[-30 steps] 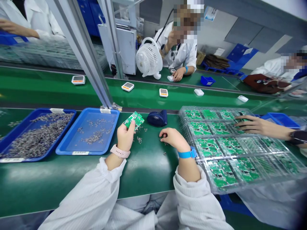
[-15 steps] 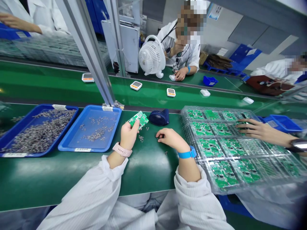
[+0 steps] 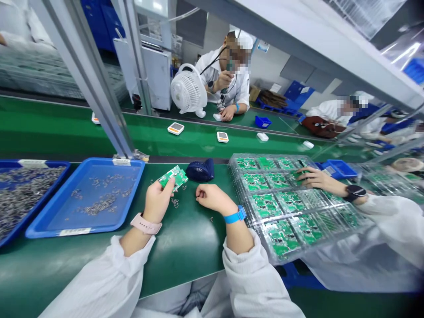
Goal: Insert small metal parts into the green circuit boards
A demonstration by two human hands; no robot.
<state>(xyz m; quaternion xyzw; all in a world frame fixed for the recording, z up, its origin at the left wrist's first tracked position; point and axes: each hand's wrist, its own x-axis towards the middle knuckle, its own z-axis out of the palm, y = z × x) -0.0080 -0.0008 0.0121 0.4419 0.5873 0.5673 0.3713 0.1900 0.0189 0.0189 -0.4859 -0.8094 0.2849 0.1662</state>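
Note:
My left hand (image 3: 157,199) grips a green circuit board (image 3: 173,177), with the thumb lying on top of it. To the right of the board, my right hand (image 3: 213,197) is closed just above the green tabletop, fingertips pinched together. Whatever may be between those fingertips is too small to make out. A little pile of small metal parts (image 3: 175,202) lies on the table between my hands, and one stray metal part (image 3: 211,219) rests below my right hand. Behind the hands stands a small dark blue fan (image 3: 200,170).
Left are a blue tray (image 3: 77,207) with scattered metal parts and a fuller blue tray (image 3: 62,176). On the right, a clear compartment tray (image 3: 265,225) holds several circuit boards; a co-worker's hand (image 3: 314,179) reaches over it. A metal post (image 3: 96,88) rises behind the trays.
The camera view has swung right and tilted up, so things appear further left. My left hand still holds the circuit board. The right hand's fingers look more tightly curled.

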